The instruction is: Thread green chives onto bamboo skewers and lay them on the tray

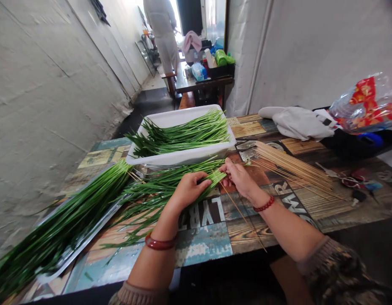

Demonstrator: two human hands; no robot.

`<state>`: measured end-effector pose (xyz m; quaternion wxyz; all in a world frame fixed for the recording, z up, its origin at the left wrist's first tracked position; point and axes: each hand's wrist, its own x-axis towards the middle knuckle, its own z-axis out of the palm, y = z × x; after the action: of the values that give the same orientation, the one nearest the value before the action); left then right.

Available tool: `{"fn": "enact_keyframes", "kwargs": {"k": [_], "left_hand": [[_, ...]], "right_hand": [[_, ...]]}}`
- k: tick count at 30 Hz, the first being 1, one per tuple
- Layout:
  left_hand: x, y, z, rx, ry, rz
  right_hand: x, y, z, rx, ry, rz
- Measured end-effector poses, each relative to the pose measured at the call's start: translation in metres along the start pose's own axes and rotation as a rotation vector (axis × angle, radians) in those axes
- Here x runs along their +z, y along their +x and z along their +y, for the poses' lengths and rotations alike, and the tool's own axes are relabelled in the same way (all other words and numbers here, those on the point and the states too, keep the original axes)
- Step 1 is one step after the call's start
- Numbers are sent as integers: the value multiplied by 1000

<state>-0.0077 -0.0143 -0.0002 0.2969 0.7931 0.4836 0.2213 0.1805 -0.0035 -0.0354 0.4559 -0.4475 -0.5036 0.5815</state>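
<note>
My left hand (192,189) is closed around a bunch of garlic chives (164,186) lying on the table, near its pale cut ends. At those ends my right hand (236,176) pinches, its fingertips against the stems. One thin bamboo skewer (242,212) passes by the stem ends and slants down toward the table's front edge; which fingers bear on it I cannot tell. Behind the hands, a white plastic tub (180,159) holds more chives (189,133). To the left, another tray (88,239) carries chives (78,212), with a few skewer ends poking out at the top.
Loose bamboo skewers (294,167) lie in a pile on the right of the patterned table (205,250). Beyond them are scissors (329,171), keys (357,197), a white cap (294,120) and a red-printed plastic bag (367,103). Farther back, a person (164,34) stands near a cluttered table (199,84).
</note>
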Motion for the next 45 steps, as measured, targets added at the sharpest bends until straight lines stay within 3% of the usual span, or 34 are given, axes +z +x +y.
{"fn": "enact_keyframes", "kwargs": {"k": [8,13,16,20,24,28,31,45], "left_hand": [[6,0,-2,16,47,1],[6,-2,0,9,24,-85],[5,-1,-1,-9,32,-23],[2,1,-5,-80,0,157],[-1,1,-4,-107,-141,249],[-1,-1,0,-80,-402,143],[1,-1,1,-91,-467,45],[5,1,-1,-58,-409,80]], "right_hand": [[-2,2,5,-318,-439,1],[-12,1,-2,-99,-349,-247],[-15,0,-6,34,-212,-348],[-15,-1,-9,68,-89,-275],[-10,-4,-10,-91,-211,-253],[-2,-8,-6,-203,-310,-206],[2,-10,-3,-214,-331,-186],[6,-11,-3,-138,-252,-173]]}}
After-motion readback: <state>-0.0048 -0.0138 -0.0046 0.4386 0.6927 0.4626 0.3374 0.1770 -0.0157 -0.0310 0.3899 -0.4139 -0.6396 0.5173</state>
